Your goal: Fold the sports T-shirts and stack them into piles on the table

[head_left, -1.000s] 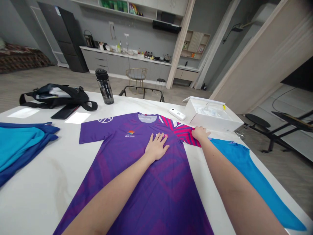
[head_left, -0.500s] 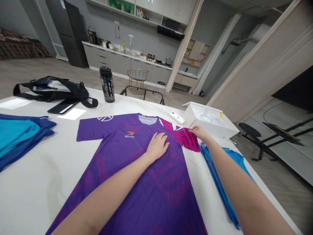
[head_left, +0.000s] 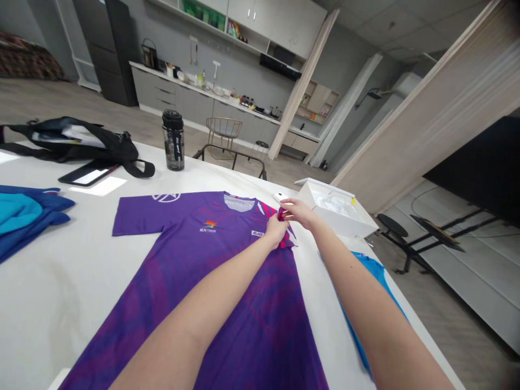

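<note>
Across btm ctr of frame, the purple shirt lies front up on the white table, hem running out of view at the btm edge, collar nearer mid-frame; your forearms reach over it from below; at lower R, a blue garment is partly hidden behind your R forearm; swing that elbow out + you could rumple it.

Just R of ctr, your L hand is closed on gathered cloth of the striped sleeve; your R hand meets it from the far side, thumb + fingertips seeming to pinch the same bunch, exact contact pt partly hidden; cloth looks thin + slippery, so a one-sided tug could drag the shoulder askew + pucker the chest; uneven grip btwn hands could let the sleeve slip + crease.

Mid L, another blue garment sits at frame edge; just past your R hand are a white gadget + white box; overreaching could nudge either; upper L has a phone, black bag + upright bottle, tall, so a table bump might topple it; farther back, wire chair, then kitchen counter.
</note>
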Available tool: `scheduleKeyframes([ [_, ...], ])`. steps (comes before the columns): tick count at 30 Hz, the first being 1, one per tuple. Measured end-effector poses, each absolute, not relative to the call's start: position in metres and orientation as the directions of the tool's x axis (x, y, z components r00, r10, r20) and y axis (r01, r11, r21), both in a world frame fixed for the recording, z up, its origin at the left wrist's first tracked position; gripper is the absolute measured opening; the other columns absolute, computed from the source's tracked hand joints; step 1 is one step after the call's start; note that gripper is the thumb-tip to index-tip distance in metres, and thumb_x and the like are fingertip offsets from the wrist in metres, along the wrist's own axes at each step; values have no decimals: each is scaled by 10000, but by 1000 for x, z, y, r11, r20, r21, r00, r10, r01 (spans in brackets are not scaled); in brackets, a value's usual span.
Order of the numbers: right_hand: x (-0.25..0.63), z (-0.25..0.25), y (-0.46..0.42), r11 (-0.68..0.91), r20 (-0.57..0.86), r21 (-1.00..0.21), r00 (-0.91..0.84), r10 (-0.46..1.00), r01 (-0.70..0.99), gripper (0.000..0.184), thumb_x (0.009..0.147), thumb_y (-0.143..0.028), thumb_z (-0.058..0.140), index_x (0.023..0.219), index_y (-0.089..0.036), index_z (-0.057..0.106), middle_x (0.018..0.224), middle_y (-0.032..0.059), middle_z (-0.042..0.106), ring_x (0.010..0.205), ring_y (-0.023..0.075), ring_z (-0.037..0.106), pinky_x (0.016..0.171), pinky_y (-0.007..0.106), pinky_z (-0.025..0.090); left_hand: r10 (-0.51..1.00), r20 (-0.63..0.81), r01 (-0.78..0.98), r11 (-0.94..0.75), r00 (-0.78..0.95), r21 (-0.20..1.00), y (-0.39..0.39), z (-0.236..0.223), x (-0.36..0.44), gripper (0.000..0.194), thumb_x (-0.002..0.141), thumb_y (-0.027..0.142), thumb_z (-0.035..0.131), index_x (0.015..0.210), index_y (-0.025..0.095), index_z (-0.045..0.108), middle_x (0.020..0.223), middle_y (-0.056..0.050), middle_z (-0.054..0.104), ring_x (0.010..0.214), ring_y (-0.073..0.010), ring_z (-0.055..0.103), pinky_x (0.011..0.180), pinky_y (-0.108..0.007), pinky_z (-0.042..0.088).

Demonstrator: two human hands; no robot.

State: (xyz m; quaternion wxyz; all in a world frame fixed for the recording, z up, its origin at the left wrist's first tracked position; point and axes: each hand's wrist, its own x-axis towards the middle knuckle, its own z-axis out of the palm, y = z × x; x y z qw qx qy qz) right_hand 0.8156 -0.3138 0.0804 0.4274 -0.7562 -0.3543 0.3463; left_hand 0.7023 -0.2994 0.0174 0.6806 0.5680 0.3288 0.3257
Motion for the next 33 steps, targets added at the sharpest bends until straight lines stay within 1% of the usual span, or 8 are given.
scheduleKeyframes([
  [2, 815, 77, -311, -317, -87, -868, 511, 855, 383, 260, 914, -364, 598, 1115, -207, 651, 907, 60, 707, 746, 166, 653, 706, 289, 557, 866, -59, -22, 81, 496, 996, -290, 14, 700, 170, 883, 200, 625, 1013, 147, 720, 966, -99, 758, 908, -213, 705, 863, -336, 538],
  [5, 822, 68, -312, -300, 74, -788, 567, 820, 537, 368, 936, -335, 413, 1156, -203, 677, 1177, 100, 704, 1010, 218, 640, 881, 348, 527, 876, 2, -18, 7, 482, 1000, -270, 12, 689, 200, 936, 250, 564, 986, 159, 734, 1008, -108, 761, 984, -238, 697, 942, -369, 513],
  [8, 829, 53, -310, -347, -18, -792, 548, 836, 503, 492, 923, -312, 334, 1309, -258, 635, 1418, 75, 616, 1268, 257, 535, 1008, 441, 458, 846, 160, -88, -134, 509, 987, -251, 14, 677, 265, 966, 251, 510, 1112, 197, 725, 1118, -77, 758, 1054, -221, 686, 992, -351, 497],
  [10, 828, 43, -303, -348, -82, -817, 504, 860, 460, 524, 924, -320, 334, 1382, -311, 587, 1450, 50, 599, 1317, 259, 506, 1024, 469, 436, 820, 245, -147, -197, 517, 969, -242, 17, 669, 304, 981, 238, 474, 1174, 200, 705, 1173, -71, 747, 1086, -208, 679, 1002, -337, 497],
  [17, 795, 20, -259, -129, 64, -852, 345, 937, 507, 364, 961, -339, 389, 1067, -255, 727, 1078, 40, 745, 1081, 226, 628, 986, 348, 482, 804, 317, -154, -277, 504, 948, -223, 23, 647, 312, 989, 217, 445, 1155, 212, 710, 1166, -48, 746, 1102, -195, 667, 1028, -325, 488],
  [22, 784, 21, -242, -81, 92, -852, 301, 949, 518, 304, 964, -334, 436, 1020, -237, 718, 966, 38, 742, 1001, 216, 644, 929, 334, 516, 798, 319, -195, -253, 512, 948, -213, 25, 632, 312, 969, 174, 448, 1143, 203, 705, 1153, -46, 746, 1129, -189, 656, 1053, -324, 478],
  [30, 795, 10, -235, -287, -46, -693, 356, 933, 662, 180, 807, -193, 545, 688, -179, 680, 709, 20, 699, 713, 175, 640, 736, 270, 517, 895, 201, -110, -171, 398, 979, -201, 21, 602, 282, 997, 242, 441, 1088, 193, 704, 1096, -48, 754, 1021, -177, 681, 947, -279, 512],
  [33, 801, 9, -233, -322, -5, -647, 418, 908, 691, 152, 789, -199, 558, 718, -185, 692, 699, 4, 691, 733, 172, 636, 745, 263, 498, 928, 130, 12, -143, 349, 990, -190, 12, 588, 310, 1011, 305, 431, 1086, 199, 713, 1096, -62, 759, 1013, -195, 690, 926, -303, 519],
])
